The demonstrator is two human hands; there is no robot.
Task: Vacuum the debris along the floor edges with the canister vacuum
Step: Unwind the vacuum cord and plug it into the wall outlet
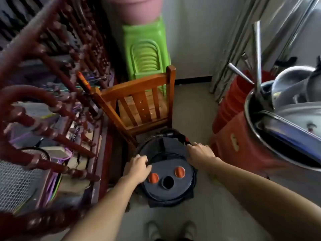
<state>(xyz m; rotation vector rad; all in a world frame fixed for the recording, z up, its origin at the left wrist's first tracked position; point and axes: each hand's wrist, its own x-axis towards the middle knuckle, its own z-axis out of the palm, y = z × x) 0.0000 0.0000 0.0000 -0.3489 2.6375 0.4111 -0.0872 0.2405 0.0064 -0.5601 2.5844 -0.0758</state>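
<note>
A round dark grey canister vacuum stands on the floor in front of me, with two orange knobs and an open black port on its top. A ribbed black hose curls round its far side. My left hand grips the canister's left rim, fingers curled over the edge. At the upper right rim my right hand grips the canister near an orange and black fitting. Both arms reach down from the bottom of the view.
A wooden chair stands just behind the vacuum. Dark red carved furniture full of clutter fills the left. Stacked green stools stand at the far wall. Red stools and metal pots crowd the right. My feet show at the bottom.
</note>
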